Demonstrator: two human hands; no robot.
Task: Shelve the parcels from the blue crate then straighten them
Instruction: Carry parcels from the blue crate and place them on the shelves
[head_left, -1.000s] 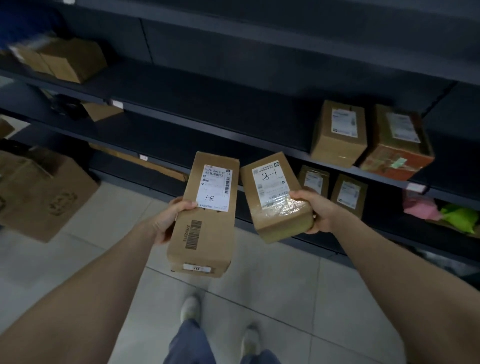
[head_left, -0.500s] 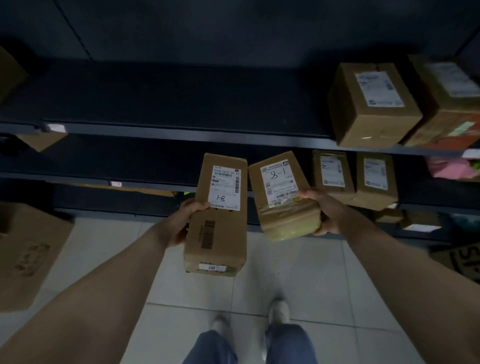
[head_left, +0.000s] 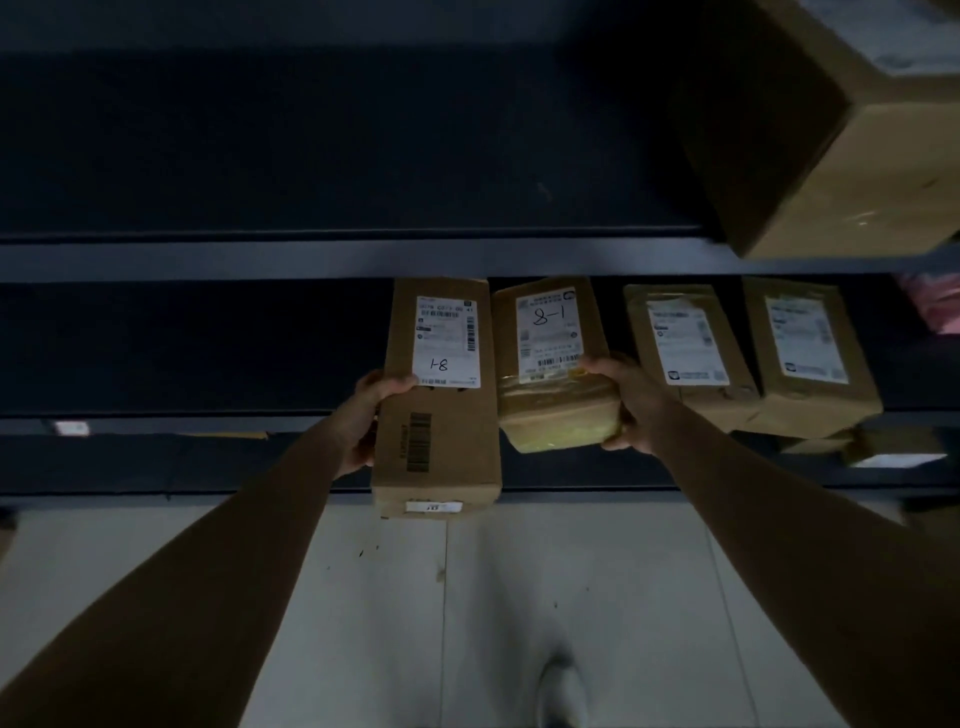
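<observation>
I hold two brown cardboard parcels in front of the dark shelving. My left hand (head_left: 366, 415) grips the side of a long parcel (head_left: 441, 447) whose white label bears a handwritten "1-8". My right hand (head_left: 631, 402) grips a shorter taped parcel (head_left: 558, 415) marked "8-1". The far ends of both parcels reach the opening of the middle shelf (head_left: 208, 353), just under the front edge of the upper shelf (head_left: 311, 260). The blue crate is out of view.
Two labelled parcels (head_left: 685, 358) (head_left: 810, 364) lie side by side on the middle shelf right of my hands. A large box (head_left: 857, 171) sits on the upper shelf at the top right. More parcels (head_left: 883, 447) show on a lower shelf. Pale tiled floor (head_left: 571, 597) lies below.
I have come closer to the shelving and my view has dropped. Both parcels have moved forward and up to the mouth of the middle shelf, left of the two parcels lying there.
</observation>
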